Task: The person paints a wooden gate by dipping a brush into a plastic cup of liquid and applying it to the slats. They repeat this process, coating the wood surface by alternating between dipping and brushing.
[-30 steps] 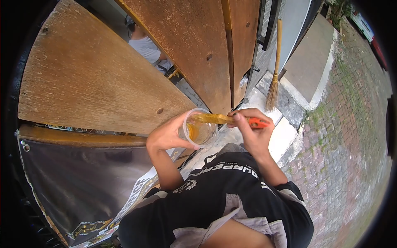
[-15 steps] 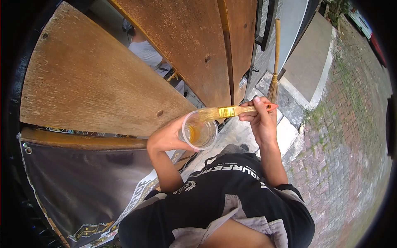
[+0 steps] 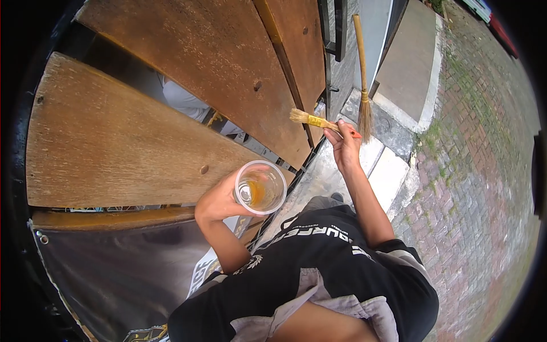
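Clothing: a black shirt with white lettering [image 3: 319,251] fills the nearest part of the view, below both forearms.
Left hand: the left hand [image 3: 219,196] is wrapped around the side of a clear plastic cup [image 3: 261,187], fingers curled and clamped on its wall.
Cup: it is held roughly upright, with amber liquid low inside; it sits in front of the lower edge of the near plank.
Banner: a dark printed banner with a metal eyelet [image 3: 114,262] hangs under the planks, left of the left forearm.
Right hand: the right hand [image 3: 343,145] is raised further out, fingers closed together on the orange handle of a flat paintbrush with a brass ferrule and pale bristles [image 3: 316,121].
Brush: its bristles point left and lie against the edge of the upper brown wooden plank [image 3: 228,62], well apart from the cup.
Near plank: a lighter weathered wooden plank [image 3: 114,142] lies left of the cup.
Behind: a straw broom with a long wooden stick [image 3: 362,85] leans upright just beyond the right hand.
Ground: mossy brick paving [image 3: 473,171] spreads to the right.
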`<state>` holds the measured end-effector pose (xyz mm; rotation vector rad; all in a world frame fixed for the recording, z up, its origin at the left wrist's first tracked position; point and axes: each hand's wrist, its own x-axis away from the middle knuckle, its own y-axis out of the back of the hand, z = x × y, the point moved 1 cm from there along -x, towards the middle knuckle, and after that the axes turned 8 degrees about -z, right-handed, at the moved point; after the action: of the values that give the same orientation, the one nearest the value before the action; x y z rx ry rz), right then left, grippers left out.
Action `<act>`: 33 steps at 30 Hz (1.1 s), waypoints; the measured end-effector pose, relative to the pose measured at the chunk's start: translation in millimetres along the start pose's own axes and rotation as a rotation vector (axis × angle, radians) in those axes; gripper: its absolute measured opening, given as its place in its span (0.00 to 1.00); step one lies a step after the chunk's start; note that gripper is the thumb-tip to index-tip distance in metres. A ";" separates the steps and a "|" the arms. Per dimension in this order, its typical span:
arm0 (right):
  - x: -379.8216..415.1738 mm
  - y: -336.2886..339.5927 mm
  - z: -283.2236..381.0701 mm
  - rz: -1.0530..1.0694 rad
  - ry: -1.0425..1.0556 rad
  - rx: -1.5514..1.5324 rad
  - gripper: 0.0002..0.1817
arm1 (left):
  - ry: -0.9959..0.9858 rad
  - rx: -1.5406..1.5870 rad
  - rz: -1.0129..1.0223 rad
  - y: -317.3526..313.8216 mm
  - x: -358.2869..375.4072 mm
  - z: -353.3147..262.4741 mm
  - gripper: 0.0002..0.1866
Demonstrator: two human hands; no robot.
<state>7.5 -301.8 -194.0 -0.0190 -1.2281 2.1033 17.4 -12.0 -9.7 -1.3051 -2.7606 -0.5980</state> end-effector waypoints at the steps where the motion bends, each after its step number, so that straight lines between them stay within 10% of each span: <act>1: 1.7 -1.4 -3.2 0.043 -0.033 0.003 0.09 | 0.001 -0.006 -0.003 0.0 -0.1 0.3 0.50; 33: 11.3 0.9 -5.9 0.107 -0.064 0.212 0.14 | -0.014 0.004 -0.118 -1.4 4.3 -7.2 0.49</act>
<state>0.4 -291.1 -194.3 0.0792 -1.0551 2.3337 12.5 -12.2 -2.7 -1.1562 -2.8649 -0.5917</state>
